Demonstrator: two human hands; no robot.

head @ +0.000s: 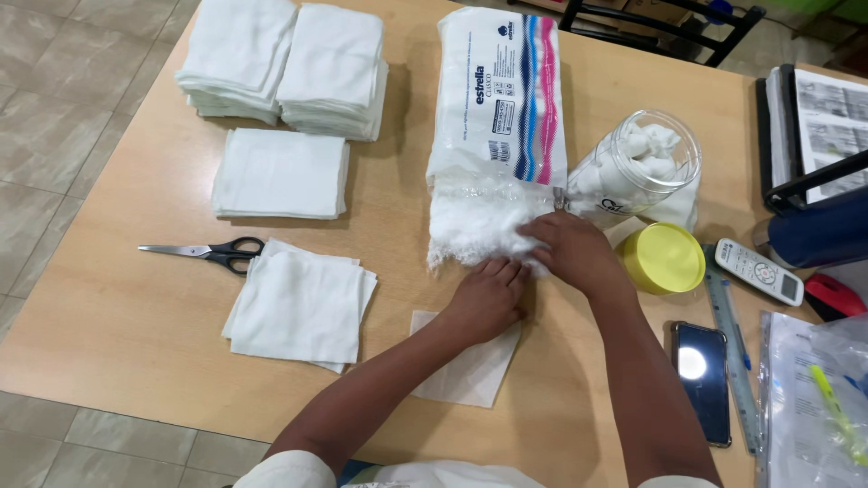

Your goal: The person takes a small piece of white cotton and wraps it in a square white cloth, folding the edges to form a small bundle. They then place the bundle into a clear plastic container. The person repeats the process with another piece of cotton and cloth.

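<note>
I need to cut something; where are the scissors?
In the head view, the scissors lie on the table's left side, touching the loose gauze squares.

I saw two bare forearms, the left hand (485,298) and right hand (571,253) without rings or gloves. Short, pale cream sleeves covered the upper arms.

Table (127,316), light wood, bearing:
- Two stacks of white cloths (285,63) at the far left edge, side by side and touching.
- A lower stack (280,172) just in front of them.
- A loose pile of squares (303,303), nearer still.
- Scissors (212,252), black handles touching that pile.
- Jar (637,167), clear, lying tilted (white balls inside).
- Yellow lid (665,258) near the jar.
- Remote (758,271), white.
- Ruler (734,348).
- Phone (701,380), dark screen up.
- Plastic sleeve (818,389) with papers, right edge.
</note>
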